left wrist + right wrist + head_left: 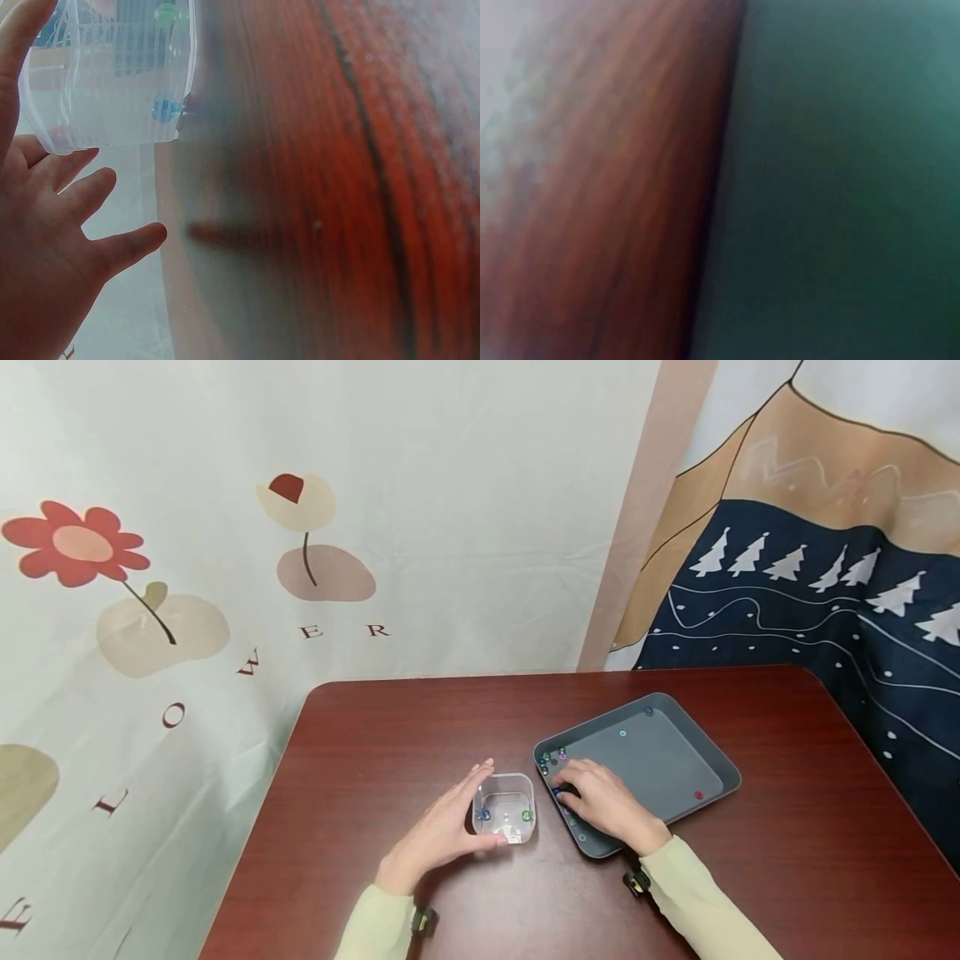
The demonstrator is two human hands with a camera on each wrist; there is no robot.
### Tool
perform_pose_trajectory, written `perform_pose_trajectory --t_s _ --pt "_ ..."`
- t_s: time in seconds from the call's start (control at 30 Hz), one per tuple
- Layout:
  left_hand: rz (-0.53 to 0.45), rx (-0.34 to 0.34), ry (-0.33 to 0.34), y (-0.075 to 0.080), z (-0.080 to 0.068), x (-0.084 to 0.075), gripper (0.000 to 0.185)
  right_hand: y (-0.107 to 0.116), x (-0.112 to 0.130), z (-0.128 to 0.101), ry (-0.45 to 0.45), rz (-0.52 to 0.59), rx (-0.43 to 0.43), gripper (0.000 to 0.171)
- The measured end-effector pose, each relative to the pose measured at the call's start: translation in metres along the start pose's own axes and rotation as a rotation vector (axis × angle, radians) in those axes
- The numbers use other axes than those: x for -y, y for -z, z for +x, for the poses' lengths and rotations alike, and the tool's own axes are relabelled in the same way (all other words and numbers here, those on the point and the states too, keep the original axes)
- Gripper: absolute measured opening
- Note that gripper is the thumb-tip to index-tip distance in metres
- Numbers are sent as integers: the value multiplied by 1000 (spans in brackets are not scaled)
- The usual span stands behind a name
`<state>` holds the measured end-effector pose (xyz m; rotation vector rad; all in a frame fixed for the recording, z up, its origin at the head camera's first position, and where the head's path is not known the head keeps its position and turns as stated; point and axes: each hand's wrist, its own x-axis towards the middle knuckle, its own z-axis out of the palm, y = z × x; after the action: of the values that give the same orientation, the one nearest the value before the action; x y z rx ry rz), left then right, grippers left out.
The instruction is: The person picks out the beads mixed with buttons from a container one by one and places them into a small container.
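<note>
A small clear plastic box (pixel 504 807) stands on the dark red table (pixel 420 727), with a blue bead (pixel 485 815) and a green bead (pixel 527 815) inside. My left hand (pixel 468 810) cups the box's left side, fingers spread and fairly straight. The left wrist view shows that hand (pixel 45 225) beside the box (pixel 112 82), with the blue bead (pixel 163 109) inside. My right hand (pixel 573 785) lies fingers-down in the near left corner of a grey tray (pixel 712 760), over a small dark blue bead (pixel 558 791). The fingers hide whether they pinch it.
Loose beads lie in the tray: a cluster (pixel 551 760) at the left corner, a teal one (pixel 622 732), a blue one (pixel 648 712), a red one (pixel 698 794). Printed cloth hangs behind the table. The right wrist view is a blur of tray (pixel 840 187) and table (pixel 615 187).
</note>
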<state>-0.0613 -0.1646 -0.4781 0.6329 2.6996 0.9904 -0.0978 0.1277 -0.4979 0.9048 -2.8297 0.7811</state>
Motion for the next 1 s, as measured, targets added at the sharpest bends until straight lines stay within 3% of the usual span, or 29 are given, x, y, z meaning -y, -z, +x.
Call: perform_pose_trajectory --t_s 0.5,1.0 --pt "-2 12 26 0 0 0 110 18 8 -13 -42 67 -73 17" --pt "-3 8 22 0 -1 0 109 28 25 -20 -7 135 -178 23"
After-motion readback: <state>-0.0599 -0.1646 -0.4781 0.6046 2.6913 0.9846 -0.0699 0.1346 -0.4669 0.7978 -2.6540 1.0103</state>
